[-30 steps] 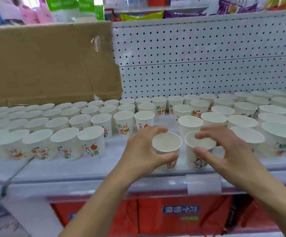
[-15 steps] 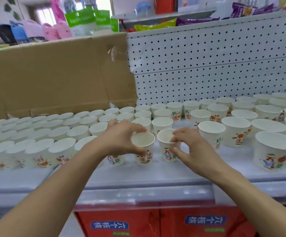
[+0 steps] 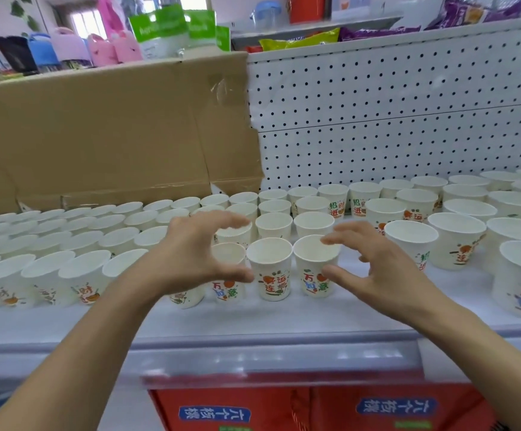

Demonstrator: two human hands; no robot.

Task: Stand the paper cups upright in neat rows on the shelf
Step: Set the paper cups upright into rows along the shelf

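Paper cups (image 3: 269, 269) = light, thin, crush easy, so pinch each gently at the rim. Your left grip (image 3: 197, 259) & right grip (image 3: 374, 269) are both slack, fingers curved loosely by near-row cups.

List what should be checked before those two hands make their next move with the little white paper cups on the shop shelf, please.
1. Centre white printed paper cup upright: ok.
2. Right-hand white printed paper cup upright, beside it in line: ok.
3. Left hand free of the half-hidden paper cup it arches round: cannot tell.
4. Right hand free: cannot tell; thumb and a fingertip sit at the right-hand cup's wall and rim.
5. Bare white shelf ledge in front of the row: ok.
6. No cup seen lying over: ok.
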